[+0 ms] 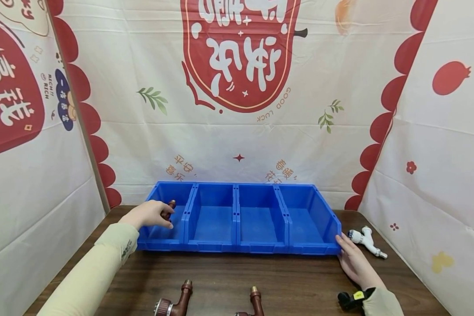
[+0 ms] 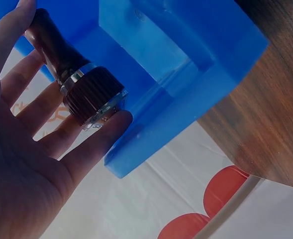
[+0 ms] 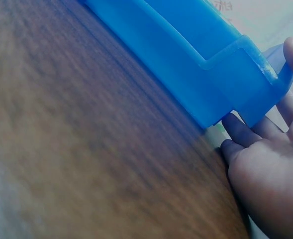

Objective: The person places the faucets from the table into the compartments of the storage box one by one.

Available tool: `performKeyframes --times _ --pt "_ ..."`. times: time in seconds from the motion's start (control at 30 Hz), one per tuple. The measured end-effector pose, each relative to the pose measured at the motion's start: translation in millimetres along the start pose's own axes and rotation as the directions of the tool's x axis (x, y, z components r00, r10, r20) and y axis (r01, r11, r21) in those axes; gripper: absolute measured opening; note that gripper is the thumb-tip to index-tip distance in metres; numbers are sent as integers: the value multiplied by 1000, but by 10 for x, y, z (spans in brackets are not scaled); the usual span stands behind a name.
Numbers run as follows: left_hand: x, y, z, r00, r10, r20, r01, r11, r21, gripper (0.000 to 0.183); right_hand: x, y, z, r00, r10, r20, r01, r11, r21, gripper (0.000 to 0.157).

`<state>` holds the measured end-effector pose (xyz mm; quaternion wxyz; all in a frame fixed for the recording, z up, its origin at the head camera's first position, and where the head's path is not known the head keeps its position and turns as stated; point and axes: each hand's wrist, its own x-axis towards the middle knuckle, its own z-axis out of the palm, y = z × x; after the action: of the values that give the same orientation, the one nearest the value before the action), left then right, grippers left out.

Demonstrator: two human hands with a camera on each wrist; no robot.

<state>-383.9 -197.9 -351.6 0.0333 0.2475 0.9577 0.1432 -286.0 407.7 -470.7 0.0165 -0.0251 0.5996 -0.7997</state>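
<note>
In the left wrist view, my left hand [image 2: 32, 149] holds a brown tap [image 2: 94, 92] with a ribbed collar and a metal ring, its thumb and fingers round the tap. The head view shows this hand over the leftmost compartment of a blue bin [image 1: 237, 248], hiding much of the tap. My right hand [image 1: 355, 261] holds the bin's front right corner from outside. Seen from the right wrist, its thumb is by the side and its fingers are tucked by the lower edge of the blue bin [image 3: 186, 74].
Two more brown taps lie at the table's near side, a left one [image 1: 177, 303] and a middle one [image 1: 256, 303]. A white tap [image 1: 366, 241] lies right of the bin, and a black fitting [image 1: 349, 300] with a yellow label is by the right wrist. Printed cloth [image 1: 237, 136] hangs behind.
</note>
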Motion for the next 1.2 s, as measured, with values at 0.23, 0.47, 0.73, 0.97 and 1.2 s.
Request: performKeyframes --times 0.23,0.47,0.73,0.97,1.2 --pt "36 13 3 1000 1 7 -1 1000 17 54 -3 -10 -4 1000 6 -5 -6 1000 1 78" --pt "77 35 -14 1000 5 3 -5 1000 16 55 22 -68 10 1000 -16 18 16 1000 19 77" --pt "36 63 -2 1000 -1 17 1 1000 8 55 -5 -16 3 1000 2 3 -2 1000 12 76" --pt "50 51 -11 1000 0 1 0 1000 18 54 8 -22 9 1000 -7 1 7 1000 8 76" --pt "54 -2 63 1000 -11 18 11 1000 7 55 -9 3 -9 1000 15 -8 -15 1000 17 77"
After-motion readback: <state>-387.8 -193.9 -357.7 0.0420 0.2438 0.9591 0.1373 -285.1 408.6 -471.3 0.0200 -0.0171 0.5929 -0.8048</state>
